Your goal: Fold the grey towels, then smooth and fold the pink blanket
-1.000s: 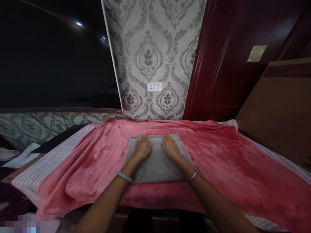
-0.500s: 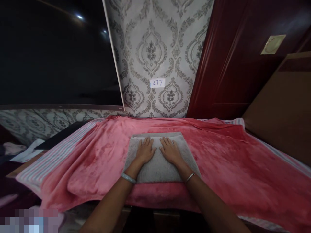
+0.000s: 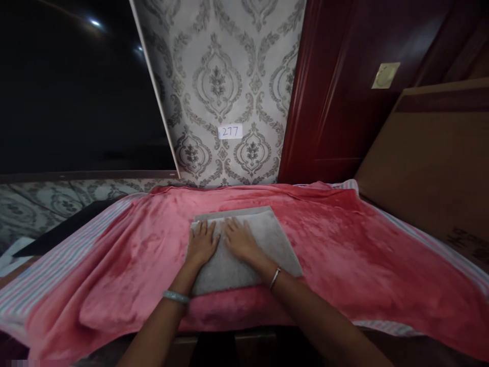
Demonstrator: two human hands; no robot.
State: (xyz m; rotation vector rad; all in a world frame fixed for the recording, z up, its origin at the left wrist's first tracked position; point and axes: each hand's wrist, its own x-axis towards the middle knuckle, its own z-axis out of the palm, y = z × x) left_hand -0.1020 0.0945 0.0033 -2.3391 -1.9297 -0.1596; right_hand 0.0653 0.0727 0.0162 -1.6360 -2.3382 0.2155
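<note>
A folded grey towel (image 3: 267, 239) lies flat on a pink plush blanket (image 3: 344, 244) that covers the surface in front of me. My left hand (image 3: 201, 243) rests palm down on the towel's left part, fingers stretched out. My right hand (image 3: 239, 238) lies flat beside it near the towel's middle, fingers also stretched out. Both wrists wear a bangle. Neither hand holds anything.
A striped sheet (image 3: 57, 260) shows under the blanket at the left. Patterned wallpaper with a small label reading 277 (image 3: 230, 132) rises behind. A dark screen (image 3: 76, 92) is at the left, a dark red door (image 3: 344, 92) and a brown cardboard box (image 3: 431, 158) at the right.
Both hands have slid to the left across the towel, staying flat on it. The view has shifted a little to the right.
</note>
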